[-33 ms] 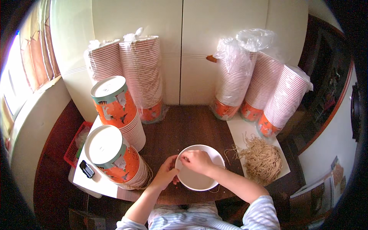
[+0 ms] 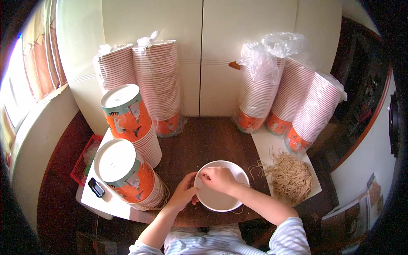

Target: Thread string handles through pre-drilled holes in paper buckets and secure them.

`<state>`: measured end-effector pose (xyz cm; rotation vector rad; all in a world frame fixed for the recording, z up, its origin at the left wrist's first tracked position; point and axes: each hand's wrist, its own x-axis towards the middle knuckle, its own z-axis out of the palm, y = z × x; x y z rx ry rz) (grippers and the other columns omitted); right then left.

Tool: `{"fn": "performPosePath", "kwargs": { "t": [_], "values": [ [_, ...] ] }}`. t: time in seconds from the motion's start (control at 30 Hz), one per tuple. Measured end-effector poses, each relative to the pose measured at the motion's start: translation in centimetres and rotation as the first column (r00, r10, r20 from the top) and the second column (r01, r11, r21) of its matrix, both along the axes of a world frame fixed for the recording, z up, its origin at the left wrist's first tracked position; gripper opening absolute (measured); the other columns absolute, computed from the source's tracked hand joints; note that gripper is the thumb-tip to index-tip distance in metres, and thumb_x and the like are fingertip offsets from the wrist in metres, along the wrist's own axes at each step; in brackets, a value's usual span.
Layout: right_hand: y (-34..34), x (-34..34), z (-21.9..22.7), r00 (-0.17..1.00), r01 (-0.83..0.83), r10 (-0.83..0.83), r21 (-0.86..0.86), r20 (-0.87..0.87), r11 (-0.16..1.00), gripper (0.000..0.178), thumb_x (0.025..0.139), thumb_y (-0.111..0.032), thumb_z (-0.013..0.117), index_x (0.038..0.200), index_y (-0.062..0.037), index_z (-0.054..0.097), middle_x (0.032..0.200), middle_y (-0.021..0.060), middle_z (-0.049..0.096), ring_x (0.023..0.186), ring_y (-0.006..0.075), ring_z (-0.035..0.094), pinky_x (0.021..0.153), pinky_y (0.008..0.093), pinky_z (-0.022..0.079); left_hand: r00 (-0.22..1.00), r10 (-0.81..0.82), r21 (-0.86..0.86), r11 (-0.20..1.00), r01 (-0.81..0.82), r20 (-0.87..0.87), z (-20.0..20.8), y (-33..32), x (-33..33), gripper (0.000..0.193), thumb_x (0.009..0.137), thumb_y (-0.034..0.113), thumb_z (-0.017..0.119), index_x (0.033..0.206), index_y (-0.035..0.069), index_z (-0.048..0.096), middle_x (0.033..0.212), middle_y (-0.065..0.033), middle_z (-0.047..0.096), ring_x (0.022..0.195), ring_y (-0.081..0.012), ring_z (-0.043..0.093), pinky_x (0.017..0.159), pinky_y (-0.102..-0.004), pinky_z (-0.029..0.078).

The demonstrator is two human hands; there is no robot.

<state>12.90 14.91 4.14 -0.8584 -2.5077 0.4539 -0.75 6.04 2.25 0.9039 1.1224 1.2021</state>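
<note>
A white paper bucket (image 2: 219,204) stands open side up at the table's near edge, in front of me. My left hand (image 2: 185,192) grips its left side, fingers curled against the outer wall. Inside the mouth, near the left wall, my right hand (image 2: 217,178) has its fingers pinched together; a small brownish bit shows at the fingertips, too small to name. A thin piece of string (image 2: 241,210) loops out by the bucket's lower right side. To the right lies a tangled heap of tan string (image 2: 291,178) on a white board.
Two stacks of orange-printed buckets, the nearer stack (image 2: 138,178) and the farther one (image 2: 127,114), stand upside down at left. Plastic-wrapped stacks (image 2: 157,85) rise at the back left and back right (image 2: 314,110). A black clip-like object (image 2: 96,188) and a red basket (image 2: 80,163) are far left.
</note>
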Motion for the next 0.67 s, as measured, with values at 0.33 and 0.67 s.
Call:
{"fn": "performPosePath", "kwargs": {
  "t": [0.33,0.67],
  "values": [
    [0.4,0.4,0.1,0.973,-0.229,0.229,-0.043,-0.012,0.972,0.015,0.076,-0.021,0.054,0.081,-0.0117,0.064,0.077,0.0102,0.063,0.068,0.0275,0.061,0.063,0.0390,0.049,0.999,-0.015,0.005,1.000,0.015,0.040,-1.0,-2.7,0.7,0.040,0.084,0.008,0.045,0.121,0.007,0.029,0.094,-0.0128,0.051,0.060,-0.0192,0.058,0.049,-0.0257,0.048],
    [-0.2,1.2,0.0,0.914,-0.390,0.397,-0.094,0.084,0.916,0.016,0.076,-0.022,0.056,0.085,-0.0111,0.064,0.079,0.0091,0.063,0.068,0.0260,0.061,0.061,0.0354,0.050,0.857,0.042,0.177,0.983,0.058,-0.514,-2.0,-4.0,0.5,0.031,0.087,0.011,0.046,0.117,0.005,0.040,0.089,-0.0113,0.055,0.069,-0.0173,0.060,0.055,-0.0246,0.050]
  ]
}}
